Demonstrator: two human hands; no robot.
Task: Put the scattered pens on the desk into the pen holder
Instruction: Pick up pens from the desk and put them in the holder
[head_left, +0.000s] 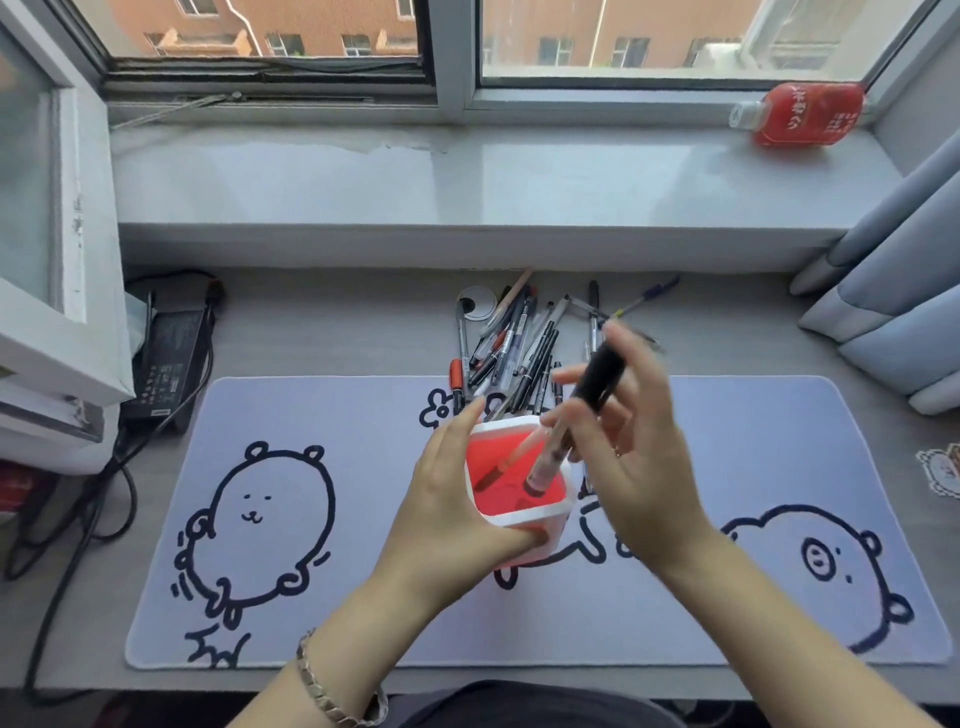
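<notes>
A red pen holder (511, 506) with a white rim stands on the desk mat, tilted a little toward me. My left hand (452, 499) wraps around its left side and front. My right hand (634, 452) holds a pen (597, 384) with a black cap and clear barrel; its lower end is inside the holder. Another pen (504, 462) lies slanted inside the holder. Behind the holder, a heap of scattered pens (519, 343) lies on the desk and the mat's far edge.
A lilac desk mat (322, 519) with cartoon animals covers the desk's middle. A black power adapter (171, 358) with cables sits at the left. A red bottle (800, 114) lies on the windowsill. Curtains (904, 291) hang at the right.
</notes>
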